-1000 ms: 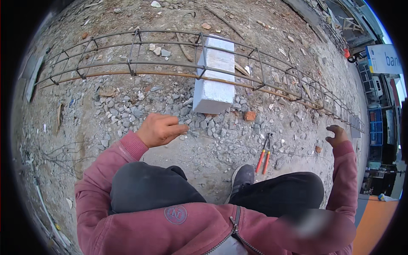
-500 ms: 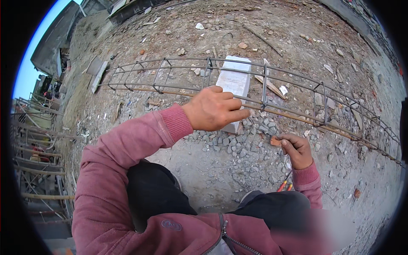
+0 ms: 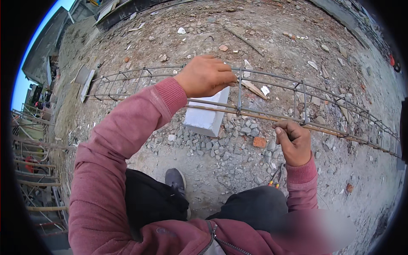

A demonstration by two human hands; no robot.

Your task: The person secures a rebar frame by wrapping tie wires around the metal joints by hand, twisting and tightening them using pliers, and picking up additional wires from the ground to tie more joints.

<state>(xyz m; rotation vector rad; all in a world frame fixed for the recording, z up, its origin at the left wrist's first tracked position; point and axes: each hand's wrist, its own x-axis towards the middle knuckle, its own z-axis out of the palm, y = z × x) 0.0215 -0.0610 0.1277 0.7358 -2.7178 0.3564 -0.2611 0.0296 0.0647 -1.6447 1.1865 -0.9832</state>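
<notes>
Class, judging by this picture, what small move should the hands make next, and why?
Perhaps bring the right hand toward the steel stirrup: the left hand is beside it, while the right hand, fingers curled, appears lower and farther right.

Both hands (image 3: 206, 77) (image 3: 294, 143) well apart, fingers (image 3: 290, 126) curled

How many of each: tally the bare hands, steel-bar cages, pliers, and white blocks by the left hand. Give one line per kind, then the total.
Left hand and right hand: 2
Steel-bar cage: 1
Pliers: 1 pair
White block: 1
Total: 5
</notes>
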